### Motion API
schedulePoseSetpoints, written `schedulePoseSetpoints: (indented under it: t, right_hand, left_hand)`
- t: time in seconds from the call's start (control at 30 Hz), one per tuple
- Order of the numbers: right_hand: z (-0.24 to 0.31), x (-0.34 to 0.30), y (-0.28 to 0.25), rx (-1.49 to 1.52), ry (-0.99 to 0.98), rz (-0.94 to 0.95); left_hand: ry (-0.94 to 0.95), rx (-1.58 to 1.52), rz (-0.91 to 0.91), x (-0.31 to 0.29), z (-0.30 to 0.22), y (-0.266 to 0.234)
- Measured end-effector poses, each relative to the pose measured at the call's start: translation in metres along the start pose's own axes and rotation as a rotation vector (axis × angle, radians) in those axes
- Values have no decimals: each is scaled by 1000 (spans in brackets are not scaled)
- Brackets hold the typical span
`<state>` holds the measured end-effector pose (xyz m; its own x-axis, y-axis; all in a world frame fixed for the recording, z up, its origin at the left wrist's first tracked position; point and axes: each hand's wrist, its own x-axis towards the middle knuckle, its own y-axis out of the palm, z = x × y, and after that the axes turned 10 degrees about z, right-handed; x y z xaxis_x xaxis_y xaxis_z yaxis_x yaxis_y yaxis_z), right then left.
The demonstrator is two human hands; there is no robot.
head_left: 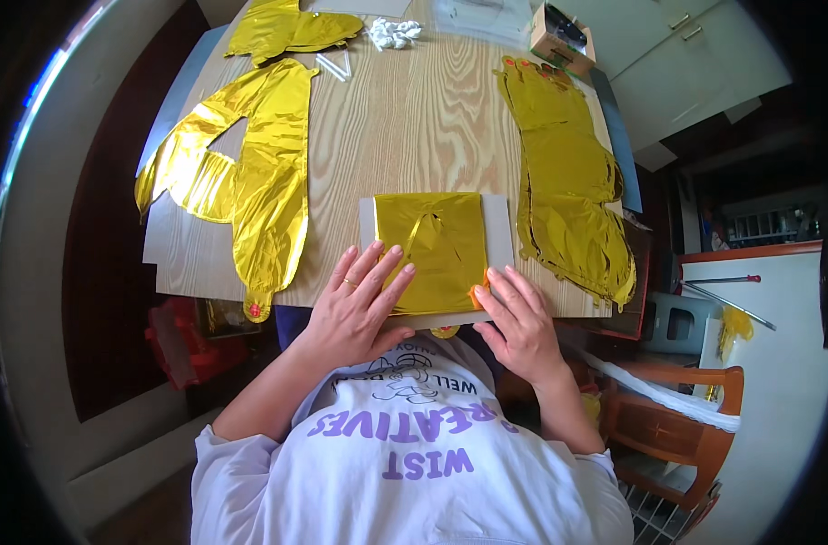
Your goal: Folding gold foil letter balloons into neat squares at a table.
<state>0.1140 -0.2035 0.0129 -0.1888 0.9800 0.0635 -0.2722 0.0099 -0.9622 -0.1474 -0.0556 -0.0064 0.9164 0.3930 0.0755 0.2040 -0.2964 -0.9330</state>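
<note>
The left hand [355, 313] lies flat, fingers slightly spread, over the near left corner of the folded gold foil [436, 259], hiding it. The right hand [523, 329] extends its fingers at the near right edge, over an orange piece [480, 292]; whether it grips this cannot be told. The foil, on a grey board [500, 232] between and ahead of both hands, looks light, soft, slippery and easily creased, best held by its edges. Beyond the right hand, a foil stack [564, 159] has layers hard to count.

Foil sheet [448, 254] lies on board [499, 229], foil balloon [273, 159] left, foil stack [568, 150] right.
</note>
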Motion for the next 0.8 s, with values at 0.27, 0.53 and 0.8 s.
schedulePoseSetpoints:
  t: [0.27, 0.53, 0.8]
  right_hand:
    - [-8, 1, 1, 19, -35, -7]
    - [-17, -2, 9, 39, -66, -75]
    - [-12, -1, 6, 151, -21, -100]
  left_hand:
    - [19, -5, 48, -2, 2, -4]
    - [52, -178, 15, 1, 7, -15]
    - [4, -248, 11, -1, 13, -20]
